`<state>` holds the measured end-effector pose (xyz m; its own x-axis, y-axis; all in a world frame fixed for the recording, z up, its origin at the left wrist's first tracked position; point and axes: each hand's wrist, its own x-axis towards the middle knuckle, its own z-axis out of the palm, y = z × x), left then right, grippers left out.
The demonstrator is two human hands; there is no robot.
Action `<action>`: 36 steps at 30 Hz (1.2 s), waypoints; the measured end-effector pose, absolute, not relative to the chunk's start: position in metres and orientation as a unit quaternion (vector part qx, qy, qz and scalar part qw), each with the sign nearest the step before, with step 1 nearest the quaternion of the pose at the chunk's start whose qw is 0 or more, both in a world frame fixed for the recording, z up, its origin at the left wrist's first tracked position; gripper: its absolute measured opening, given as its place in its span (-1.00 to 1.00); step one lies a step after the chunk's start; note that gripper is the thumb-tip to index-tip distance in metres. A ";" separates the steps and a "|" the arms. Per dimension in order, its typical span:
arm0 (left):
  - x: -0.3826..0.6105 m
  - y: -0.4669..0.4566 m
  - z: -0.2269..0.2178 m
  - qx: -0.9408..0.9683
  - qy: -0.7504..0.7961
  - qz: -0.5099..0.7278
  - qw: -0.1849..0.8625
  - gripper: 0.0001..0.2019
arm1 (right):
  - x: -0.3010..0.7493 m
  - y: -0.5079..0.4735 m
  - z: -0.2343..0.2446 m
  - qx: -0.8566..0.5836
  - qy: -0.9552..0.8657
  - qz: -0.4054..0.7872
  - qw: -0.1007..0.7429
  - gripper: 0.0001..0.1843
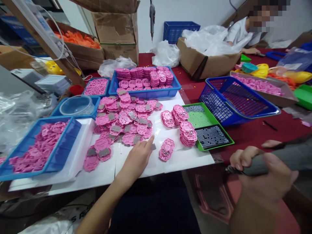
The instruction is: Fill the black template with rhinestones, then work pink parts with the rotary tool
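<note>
My left hand (136,160) rests at the front edge of a pile of pink plastic plates (126,118), many with grey metal pieces on them. Its index finger is stretched out, and its fingertips are close to the nearest plates; whether they press on one is unclear. Off the table to the right, my right hand (265,180) is wrapped around a grey electric screwdriver (255,165), its tip pointing left. Between the hands lie a single pink plate (166,149) with shiny screws and a stack of similar plates (188,134).
A green tray (211,118) holds small screws and a black perforated plate (212,135). Behind are a blue tray of stacked pink plates (146,94) and a blue basket (219,105). A blue bin (69,130) stands left. Another person's hand (271,143) shows at right.
</note>
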<state>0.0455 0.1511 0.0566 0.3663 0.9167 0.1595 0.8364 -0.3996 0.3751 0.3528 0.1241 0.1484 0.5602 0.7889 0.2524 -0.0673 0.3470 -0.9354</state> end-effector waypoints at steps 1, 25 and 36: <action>0.045 0.154 0.056 0.815 0.535 0.182 0.125 -0.42 | 0.353 0.124 0.148 -0.494 -0.364 0.296 0.732 -0.71; 0.034 0.103 0.056 0.883 0.382 0.238 0.132 -0.76 | 0.352 0.126 0.140 -0.472 -0.393 0.310 0.726 -0.72; 0.029 0.101 0.065 0.908 0.331 0.222 0.132 -0.83 | 0.354 0.125 0.141 -0.478 -0.388 0.302 0.728 -0.71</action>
<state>0.0286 0.1009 0.0654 0.6822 0.6600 0.3146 0.5427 -0.7454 0.3870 0.3544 0.1252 0.1406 0.5157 0.8112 0.2757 -0.0693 0.3602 -0.9303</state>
